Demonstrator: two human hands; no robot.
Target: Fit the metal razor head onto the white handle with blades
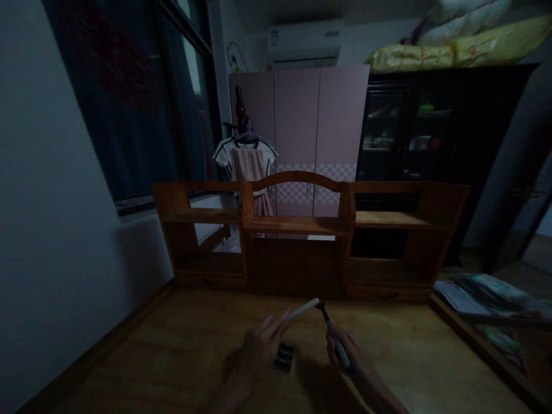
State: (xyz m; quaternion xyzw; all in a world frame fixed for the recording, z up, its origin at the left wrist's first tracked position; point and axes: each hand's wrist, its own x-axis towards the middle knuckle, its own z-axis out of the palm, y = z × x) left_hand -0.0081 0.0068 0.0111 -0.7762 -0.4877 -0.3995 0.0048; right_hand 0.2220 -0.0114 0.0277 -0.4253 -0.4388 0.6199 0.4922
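Observation:
My left hand (261, 344) is closed on a thin white stick (302, 309), which slants up to the right. In my right hand (350, 351) is a dark and grey tool (338, 346) with a slim black head. The tool's head is at the far tip of the white stick; whether they touch is hard to tell. Beside my left hand, a small dark object with several sections (284, 356) lies on the wooden desk (190, 339), partly hidden by the hand.
A wooden shelf unit (297, 224) stands along the desk's back edge. To the right are papers and a plastic-wrapped item (491, 293) on a lower surface. A white wall (77, 230) borders the left side.

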